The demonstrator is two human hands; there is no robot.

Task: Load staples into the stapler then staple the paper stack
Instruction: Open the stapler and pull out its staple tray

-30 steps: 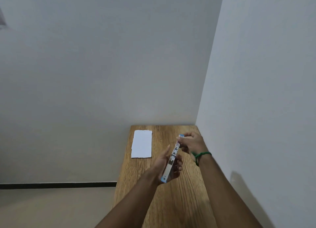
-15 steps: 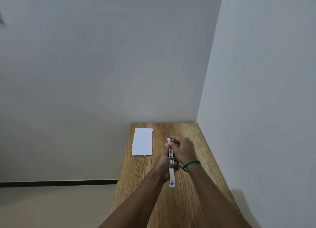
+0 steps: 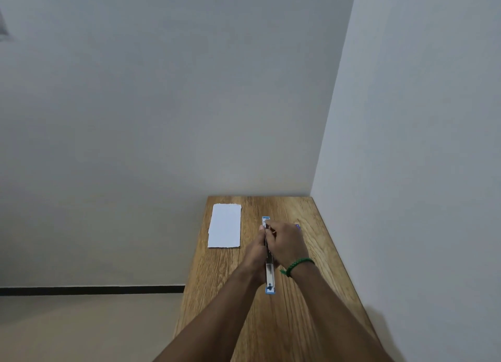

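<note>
While over table [image 3: 284, 207], left hand [image 3: 254, 254], right hand [image 3: 288, 243]: fingers [image 3: 273, 227] round stapler [image 3: 269, 279]

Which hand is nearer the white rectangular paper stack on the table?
Left. The left hand grips the blue-and-silver stapler right of the paper stack; the right hand holds its far side.

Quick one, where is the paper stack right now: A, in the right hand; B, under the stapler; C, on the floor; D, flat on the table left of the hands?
D: the paper stack lies flat on the table, left of the left hand and right hand, which both hold the stapler.
</note>
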